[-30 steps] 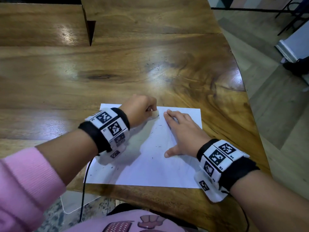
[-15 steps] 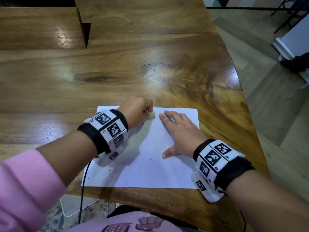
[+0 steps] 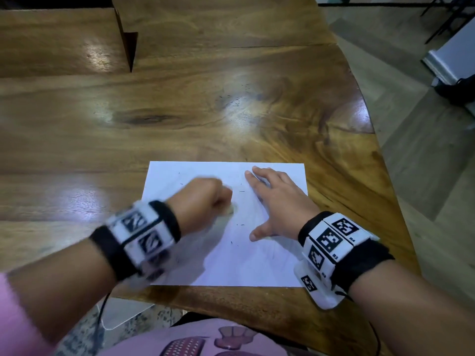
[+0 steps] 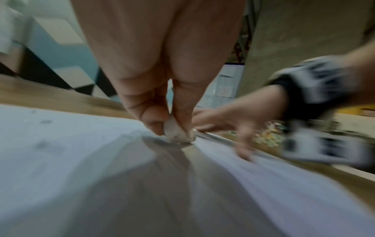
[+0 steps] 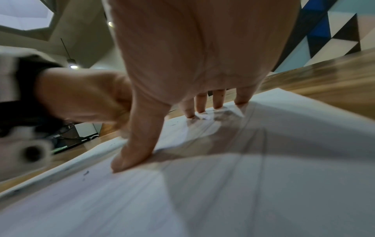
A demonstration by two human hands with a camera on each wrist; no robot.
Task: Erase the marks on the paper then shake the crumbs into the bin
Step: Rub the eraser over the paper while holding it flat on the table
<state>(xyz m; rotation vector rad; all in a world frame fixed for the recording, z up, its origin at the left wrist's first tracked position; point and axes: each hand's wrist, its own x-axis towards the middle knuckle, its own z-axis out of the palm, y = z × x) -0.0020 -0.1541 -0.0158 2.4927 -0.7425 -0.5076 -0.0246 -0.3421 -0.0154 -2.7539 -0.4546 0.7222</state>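
A white sheet of paper [image 3: 239, 263] lies on the wooden table [image 3: 180, 119] near its front edge, with small dark crumbs scattered on it. My left hand [image 3: 205, 201] pinches a small white eraser [image 4: 175, 133] between thumb and fingers and presses its tip on the paper [image 4: 61, 160] near the middle; the hand is motion-blurred. My right hand [image 3: 272, 201] lies flat with straight, spread fingers on the sheet's right half, and its thumb [image 5: 131, 154] and fingertips press the paper [image 5: 223, 192]. No bin shows in any view.
The table's curved right edge [image 3: 385, 181] drops to a tiled floor. A notch [image 3: 127, 44] cuts into the tabletop at the far left. A white flat object [image 3: 120, 317] lies on the floor under the table's front edge.
My left hand with the eraser has swept from the sheet's top edge down toward its middle. The right hand stays flat on the paper.
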